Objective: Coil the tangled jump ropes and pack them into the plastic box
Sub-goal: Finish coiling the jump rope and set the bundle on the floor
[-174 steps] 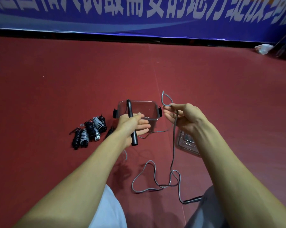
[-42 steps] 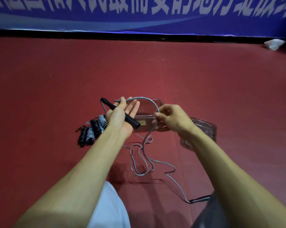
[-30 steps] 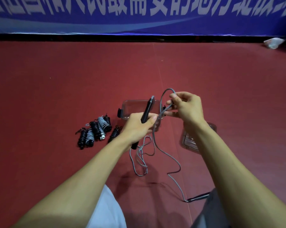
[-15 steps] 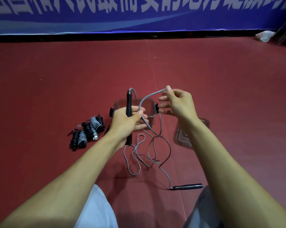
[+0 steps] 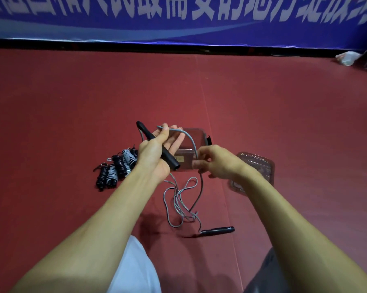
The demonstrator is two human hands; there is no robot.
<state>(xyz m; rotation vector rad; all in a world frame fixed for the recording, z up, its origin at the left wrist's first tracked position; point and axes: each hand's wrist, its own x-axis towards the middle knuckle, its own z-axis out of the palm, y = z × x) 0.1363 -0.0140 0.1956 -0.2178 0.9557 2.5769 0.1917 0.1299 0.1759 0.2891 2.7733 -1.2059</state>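
- Coiled jump ropes (image 5: 117, 168) lie bunched on the floor (image 5: 72, 123).
- Left hand (image 5: 155, 153): black handle (image 5: 157, 145) across its palm, thumb seemingly clamping it, fingers spread.
- Grey rope (image 5: 190, 138) arcs to the right hand (image 5: 216, 161), which pinches it before the plastic box (image 5: 192, 132).
- Lid (image 5: 256, 170) lies rightmost.

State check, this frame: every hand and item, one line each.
left hand: grips black handle
right hand: pinches grey rope
grey rope: uncoiled, loose loops on floor
second handle: lying on floor
plastic box: open, upright
lid: off, on floor beside box
coiled ropes: bundled, on floor
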